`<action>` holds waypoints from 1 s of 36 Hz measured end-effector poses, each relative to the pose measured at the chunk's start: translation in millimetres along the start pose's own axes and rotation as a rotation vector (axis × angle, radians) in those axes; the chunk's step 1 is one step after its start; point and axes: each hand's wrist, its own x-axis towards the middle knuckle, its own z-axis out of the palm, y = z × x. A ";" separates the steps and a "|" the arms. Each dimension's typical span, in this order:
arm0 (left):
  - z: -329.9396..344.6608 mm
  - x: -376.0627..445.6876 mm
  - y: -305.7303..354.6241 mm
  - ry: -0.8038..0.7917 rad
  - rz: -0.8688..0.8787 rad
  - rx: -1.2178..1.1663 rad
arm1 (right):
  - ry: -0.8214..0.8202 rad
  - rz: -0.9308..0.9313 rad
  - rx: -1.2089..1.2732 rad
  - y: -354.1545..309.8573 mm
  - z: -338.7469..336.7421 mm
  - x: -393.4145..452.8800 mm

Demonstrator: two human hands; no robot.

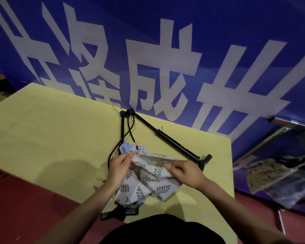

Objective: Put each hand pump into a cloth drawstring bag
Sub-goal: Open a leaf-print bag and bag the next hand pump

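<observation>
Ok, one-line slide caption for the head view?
Both hands hold a leaf-print drawstring bag over black hand pumps on a yellow table.

Leaf-print bag (144, 184) — woven cloth, matt; pump (176, 145) — black, smooth, faintly glossy; tabletop (51, 138) matt yellow.

The worktop (42, 138) lies bare across its whole left half, so a hand has open passage there. Its far edge meets a blue banner (165, 50), which blocks reach beyond. A pump (176, 144) runs slantwise from far centre to the right, barring the right half. A second pump (122, 127) and a hose (116, 148) cross the middle. A bag (144, 180) and both hands crowd the near centre. A narrow bare strip is left along the right edge, near a pile of bags (278, 180) off the worktop.
</observation>
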 end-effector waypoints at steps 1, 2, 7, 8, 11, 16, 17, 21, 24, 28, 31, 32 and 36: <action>2.9 1.6 3.5 0.026 0.024 -0.028 | 0.046 0.041 0.136 -0.6 -3.8 -2.0; 6.0 2.5 9.6 0.050 0.042 -0.054 | 0.092 0.086 0.292 -1.7 -7.9 -3.6; 22.5 5.2 44.5 0.050 0.100 -0.197 | 0.368 0.308 0.761 -7.7 -32.6 -3.3; 27.2 5.5 50.5 0.022 0.104 -0.210 | 0.397 0.338 0.809 -7.3 -36.7 -3.3; 45.5 9.3 62.3 -0.049 0.028 -0.285 | 0.477 0.417 0.947 -5.1 -44.5 -4.7; 74.7 18.9 69.8 -0.201 -0.289 -0.646 | 0.650 0.541 1.033 2.6 -52.4 -6.0; 79.3 20.9 68.9 -0.267 -0.320 -0.681 | 0.672 0.554 1.044 4.1 -53.0 -5.9; 91.2 32.0 66.9 -0.433 -0.377 -0.672 | 0.672 0.589 1.074 15.7 -53.2 -1.1; 96.7 43.9 58.2 -0.402 -0.420 -0.563 | 0.564 0.657 0.883 33.1 -47.4 2.4; 96.5 61.5 26.7 -0.329 -0.364 -0.260 | 0.354 0.635 0.551 53.0 -33.5 -0.8; 95.6 68.3 11.7 -0.294 -0.325 -0.051 | 0.180 0.613 0.410 65.3 -24.0 -4.0; 95.3 68.1 14.7 -0.291 -0.303 0.010 | 0.143 0.610 0.357 70.5 -21.4 -3.9; 97.7 88.7 5.5 -0.348 -0.273 0.170 | 0.088 0.671 0.227 87.6 -19.4 -0.6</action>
